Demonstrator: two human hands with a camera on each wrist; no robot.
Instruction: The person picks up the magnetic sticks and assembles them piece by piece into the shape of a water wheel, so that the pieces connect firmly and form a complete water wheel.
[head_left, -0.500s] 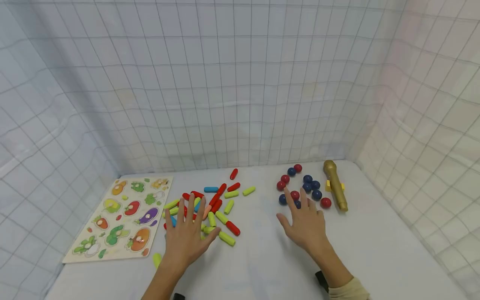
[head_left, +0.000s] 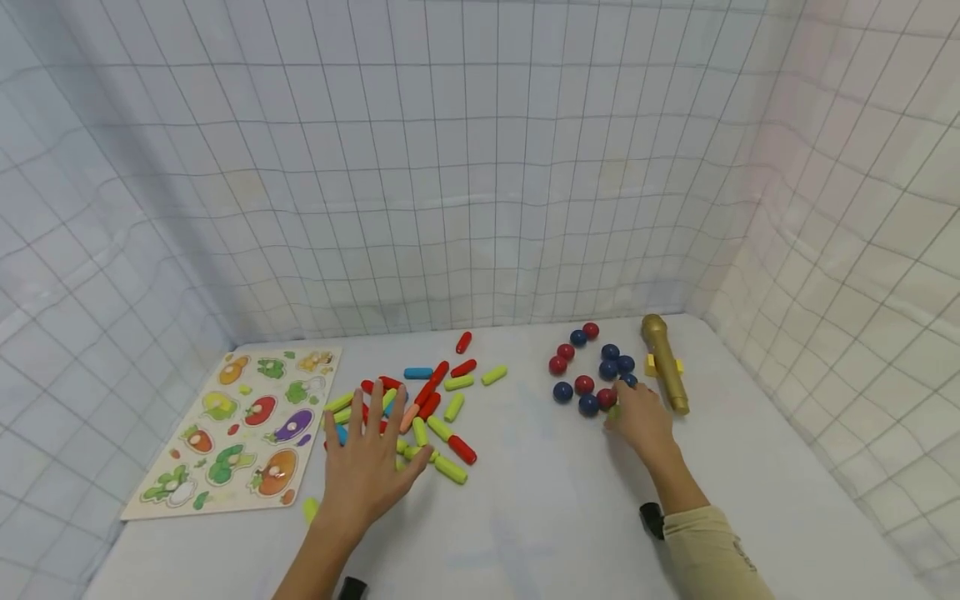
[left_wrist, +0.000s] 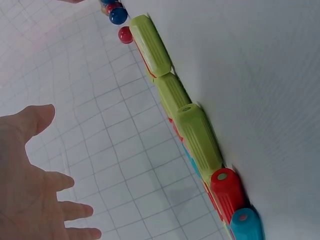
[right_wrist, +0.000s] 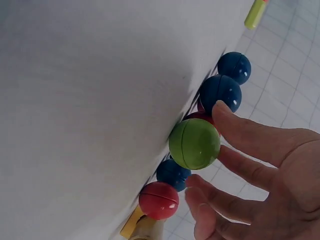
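Note:
My right hand (head_left: 645, 421) is low over the table, thumb and fingers bent about a green ball (right_wrist: 194, 144). In the right wrist view the ball covers the index fingertip, and the thumb tip lies at its edge; how firm the hold is does not show. Blue balls (head_left: 562, 392) and red balls (head_left: 558, 365) lie around this hand. My left hand (head_left: 363, 479) is spread flat above a loose pile of lime sticks (head_left: 451, 469), red sticks (head_left: 462, 450) and blue sticks (head_left: 417, 373), holding nothing. It hides part of the pile.
A vegetable puzzle board (head_left: 187, 450) lies at the left. Towards the right edge a gold microphone-shaped object (head_left: 666, 367) rests across a yellow piece (head_left: 651, 366). White gridded sheeting (head_left: 480, 208) walls the table (head_left: 510, 517) at the back and sides.
My right hand has moved right and down, its fingers going from spread to bent around the green ball, which was out of sight before. The left hand stays spread in nearly the same place.

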